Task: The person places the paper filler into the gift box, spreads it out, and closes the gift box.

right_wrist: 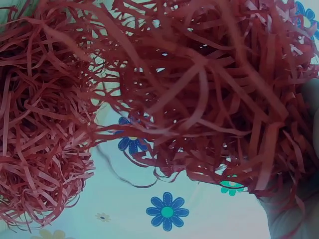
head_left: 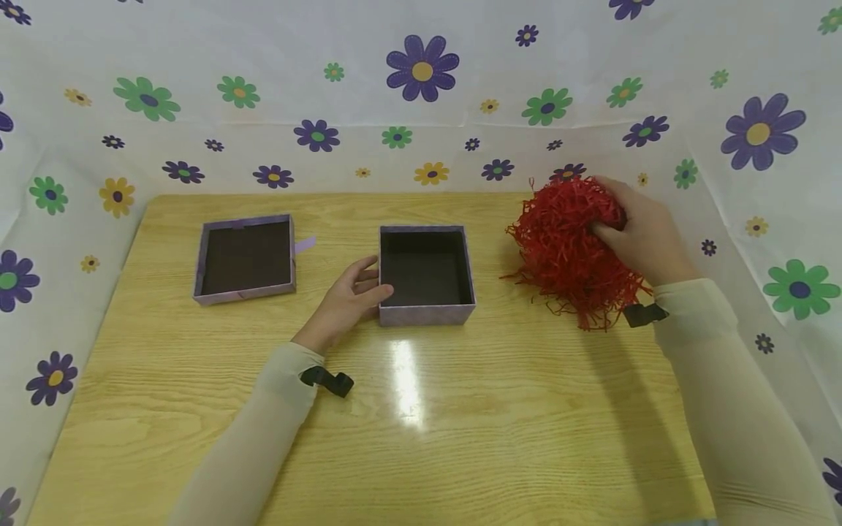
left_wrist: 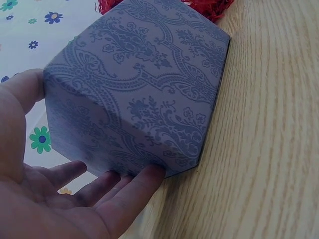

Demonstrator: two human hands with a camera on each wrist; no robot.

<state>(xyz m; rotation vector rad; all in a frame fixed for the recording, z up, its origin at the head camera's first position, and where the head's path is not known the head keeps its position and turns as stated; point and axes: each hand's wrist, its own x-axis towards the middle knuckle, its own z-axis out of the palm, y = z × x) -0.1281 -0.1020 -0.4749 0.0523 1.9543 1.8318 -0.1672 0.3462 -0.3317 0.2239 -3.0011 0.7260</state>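
My left hand [head_left: 345, 299] grips the left wall of a box [head_left: 427, 315], thumb over the rim and fingers against the outside. The box stands upright at mid-table, its dark inside bare. Up close in the left wrist view, the box's wall [left_wrist: 144, 94] has a purple-grey paisley pattern. To its right, my right hand [head_left: 647, 230] clutches a bundle of red shredded paper [head_left: 566, 234], raised with strands hanging down. In the right wrist view the held paper [right_wrist: 209, 99] fills the right side, and a second clump [right_wrist: 40, 124] is on the left, linked by thin strands.
A shallow purple-edged lid [head_left: 246, 259] lies inside up at the left, a lilac ribbon tab [head_left: 305, 244] sticking out from its right side. Around the wooden table [head_left: 460, 438] hang white sheets with printed flowers [head_left: 421, 69]. Each wrist carries a black strap.
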